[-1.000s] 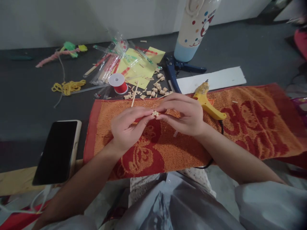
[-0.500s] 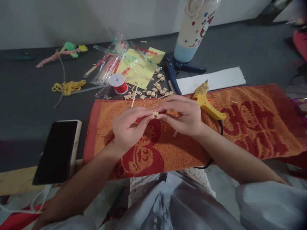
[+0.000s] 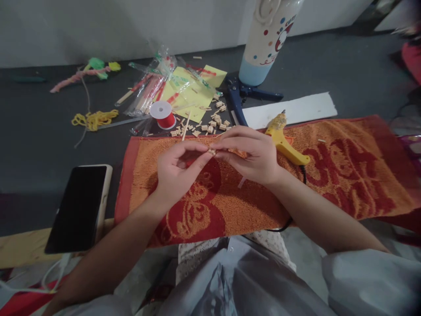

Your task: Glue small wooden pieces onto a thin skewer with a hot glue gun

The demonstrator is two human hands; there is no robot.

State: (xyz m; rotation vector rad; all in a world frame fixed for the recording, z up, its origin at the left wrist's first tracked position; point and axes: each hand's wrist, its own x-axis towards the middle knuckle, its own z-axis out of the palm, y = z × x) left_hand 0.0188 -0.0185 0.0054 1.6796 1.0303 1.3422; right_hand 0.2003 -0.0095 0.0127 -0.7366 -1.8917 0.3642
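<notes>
Between the fingertips of both hands is a small bundle of short wooden stick pieces (image 3: 212, 152), its pale round ends facing me. My left hand (image 3: 179, 169) pinches it from the left with thumb and forefinger. From the right, the thumb and fingers of my right hand (image 3: 251, 153) press on it too, partly hiding it. Both hands are over an orange and red towel (image 3: 256, 210). Just beyond them lie many loose cut stick pieces (image 3: 210, 128) and a longer thin stick (image 3: 186, 126). A yellow glue gun (image 3: 286, 145) rests right of my right hand.
A spool of red thread (image 3: 162, 115), plastic-wrapped sticks (image 3: 148, 94) and yellow paper (image 3: 195, 112) lie behind the towel. Blue-handled cutters (image 3: 237, 98) stand near a bottle (image 3: 259, 57) and a white strip (image 3: 292, 109). Yellow cord (image 3: 94, 120) and a phone (image 3: 79, 206) are at left.
The bundle has tilted and risen slightly between my fingertips, so less of its end face shows. My left hand has shifted a little up and right, its fingers more arched.
</notes>
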